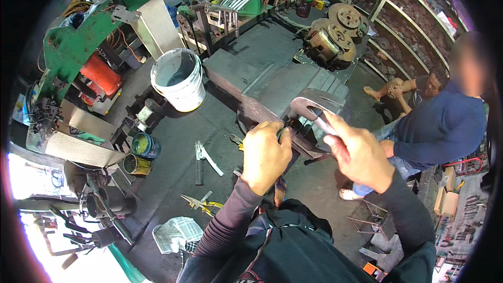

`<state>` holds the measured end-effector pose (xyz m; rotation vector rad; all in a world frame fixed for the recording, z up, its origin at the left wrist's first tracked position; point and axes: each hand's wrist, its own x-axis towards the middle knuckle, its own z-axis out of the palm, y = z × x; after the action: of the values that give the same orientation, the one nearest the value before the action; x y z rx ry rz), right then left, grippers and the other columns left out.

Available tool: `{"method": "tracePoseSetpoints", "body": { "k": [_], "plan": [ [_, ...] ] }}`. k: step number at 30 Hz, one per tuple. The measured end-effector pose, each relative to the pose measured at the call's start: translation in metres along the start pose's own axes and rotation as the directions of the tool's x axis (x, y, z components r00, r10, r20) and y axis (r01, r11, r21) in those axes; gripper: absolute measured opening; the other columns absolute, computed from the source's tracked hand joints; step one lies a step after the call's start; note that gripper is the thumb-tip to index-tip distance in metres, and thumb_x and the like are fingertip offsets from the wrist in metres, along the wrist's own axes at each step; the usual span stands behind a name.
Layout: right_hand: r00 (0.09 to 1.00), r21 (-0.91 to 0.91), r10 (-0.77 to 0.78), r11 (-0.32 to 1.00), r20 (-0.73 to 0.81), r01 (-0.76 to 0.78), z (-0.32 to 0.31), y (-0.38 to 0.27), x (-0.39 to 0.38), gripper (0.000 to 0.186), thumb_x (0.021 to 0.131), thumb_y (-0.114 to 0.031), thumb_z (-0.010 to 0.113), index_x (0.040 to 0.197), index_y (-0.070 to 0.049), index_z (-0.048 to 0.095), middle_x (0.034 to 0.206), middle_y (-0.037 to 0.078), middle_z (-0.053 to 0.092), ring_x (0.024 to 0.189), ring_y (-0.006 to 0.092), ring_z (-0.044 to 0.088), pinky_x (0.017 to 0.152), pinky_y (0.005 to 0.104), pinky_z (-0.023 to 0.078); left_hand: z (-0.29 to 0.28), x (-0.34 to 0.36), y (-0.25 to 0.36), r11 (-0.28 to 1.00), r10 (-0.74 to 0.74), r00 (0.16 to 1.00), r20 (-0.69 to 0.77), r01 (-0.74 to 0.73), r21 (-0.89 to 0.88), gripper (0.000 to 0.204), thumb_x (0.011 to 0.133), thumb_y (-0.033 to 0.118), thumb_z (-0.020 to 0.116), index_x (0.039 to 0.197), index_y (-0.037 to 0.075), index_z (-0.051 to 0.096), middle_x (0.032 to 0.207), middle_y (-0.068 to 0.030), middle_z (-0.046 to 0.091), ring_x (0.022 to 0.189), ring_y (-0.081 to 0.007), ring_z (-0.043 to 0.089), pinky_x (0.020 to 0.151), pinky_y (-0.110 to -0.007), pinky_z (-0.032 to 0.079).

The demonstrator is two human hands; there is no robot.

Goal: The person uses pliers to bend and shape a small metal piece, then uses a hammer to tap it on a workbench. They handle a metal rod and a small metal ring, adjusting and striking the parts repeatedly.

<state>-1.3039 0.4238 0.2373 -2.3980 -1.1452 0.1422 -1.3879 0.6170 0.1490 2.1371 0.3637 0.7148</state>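
Note:
My right hand (364,154) grips the handle of a hammer (319,102) that has a curved grey head. The hammer head hangs over the edge of a big grey bench vise (262,86). Close to the vise jaws my left hand (267,154) is closed, its fingers curled around a small dark piece that I cannot make out. The hammer head is just to the right of these fingers. To the left of my left forearm lie yellow-handled pliers (201,204) and a grey lever with a dark grip (204,160). Another plier-like tool (237,140) is partly hidden behind my left hand.
A white bucket (181,86) stands left of the vise, with two open cans (145,145) nearer. A checked cloth (175,235) lies at lower left. Rusty round hub parts (332,36) and a bottle of red liquid (306,1) sit beyond. Two people (440,126) are at right.

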Motion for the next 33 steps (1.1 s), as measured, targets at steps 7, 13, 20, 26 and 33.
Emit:
{"method": "tracePoseSetpoints", "body": {
  "k": [7,13,20,26,33],
  "plan": [
    [0.950,0.005,-0.196,0.979,-0.241,0.204,0.007,0.006,0.002,0.054,0.098,-0.007,0.069,0.150,-0.003,0.054,0.081,0.021,0.070,0.067,0.0415,0.070,0.062,0.0496,0.055,-0.002,0.001,0.000,0.999,-0.027,0.998,0.053,0.026,0.028,0.020,0.088,0.012,0.073,0.095,-0.005,0.078,0.090,-0.0244,0.075,0.085,-0.0423,0.074,0.078,-0.044,0.058],
    [0.951,0.054,-0.160,0.982,-0.263,0.180,0.005,0.004,-0.005,0.051,0.100,-0.009,0.067,0.148,-0.002,0.053,0.088,0.024,0.072,0.072,0.0412,0.072,0.064,0.0511,0.056,-0.001,0.002,-0.001,0.999,-0.002,0.999,0.041,0.001,0.032,0.021,0.088,0.013,0.072,0.097,-0.005,0.078,0.090,-0.0246,0.074,0.085,-0.0429,0.074,0.079,-0.046,0.057],
    [0.974,0.017,-0.036,0.999,-0.225,0.041,-0.001,-0.001,-0.009,0.053,0.099,-0.008,0.068,0.149,-0.003,0.053,0.085,0.024,0.072,0.069,0.0432,0.071,0.064,0.0520,0.055,-0.001,0.001,-0.001,0.999,-0.012,0.999,0.045,0.010,0.049,0.021,0.088,0.014,0.074,0.097,-0.005,0.078,0.091,-0.0239,0.075,0.085,-0.0410,0.075,0.079,-0.043,0.058],
    [1.000,0.004,-0.001,1.000,0.000,0.001,-0.006,-0.006,-0.006,0.051,0.098,-0.008,0.068,0.147,0.000,0.055,0.091,0.028,0.071,0.078,0.0471,0.071,0.067,0.0538,0.056,0.001,0.002,-0.001,1.000,0.002,1.000,0.009,-0.002,0.005,0.021,0.088,0.015,0.074,0.096,-0.004,0.078,0.090,-0.0236,0.075,0.082,-0.0407,0.074,0.078,-0.043,0.057],
    [0.999,0.001,-0.008,1.000,-0.047,0.008,0.004,-0.001,-0.011,0.054,0.097,-0.009,0.071,0.148,-0.001,0.056,0.095,0.029,0.072,0.081,0.0465,0.072,0.068,0.0519,0.056,0.003,0.000,-0.002,0.999,-0.003,1.000,0.010,0.003,0.032,0.022,0.089,0.016,0.073,0.097,-0.004,0.078,0.090,-0.0241,0.075,0.085,-0.0420,0.074,0.079,-0.043,0.058]
  ]
}}
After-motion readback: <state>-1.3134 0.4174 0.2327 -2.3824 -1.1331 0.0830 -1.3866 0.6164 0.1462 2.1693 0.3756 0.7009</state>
